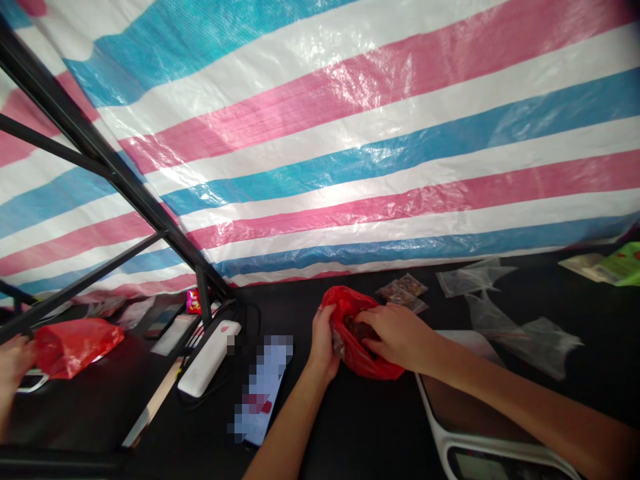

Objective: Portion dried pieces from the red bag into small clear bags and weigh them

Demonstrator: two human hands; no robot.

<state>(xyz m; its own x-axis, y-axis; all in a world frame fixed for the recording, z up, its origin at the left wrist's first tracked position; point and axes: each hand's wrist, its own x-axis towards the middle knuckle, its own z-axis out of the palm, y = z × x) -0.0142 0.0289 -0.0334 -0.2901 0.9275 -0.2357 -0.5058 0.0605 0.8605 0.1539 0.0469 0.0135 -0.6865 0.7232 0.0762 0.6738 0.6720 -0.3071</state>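
Observation:
A red plastic bag (350, 327) sits on the black table (360, 427) in front of me. My left hand (323, 343) grips its left edge with the fingers closed around the plastic. The fingers of my right hand (395, 333) reach into the bag's mouth, curled around dark contents that I cannot make out. Just behind the bag lie small clear packets of dark bits (405, 292).
A white scale (475, 413) lies under my right forearm. Empty clear bags (520, 327) and green packets (620, 263) lie at right. A white power bank (210, 357), a phone (263, 390) and a black frame (120, 180) stand left; another person's hand (13, 363) holds a second red bag (75, 343). A striped tarp (350, 133) hangs behind.

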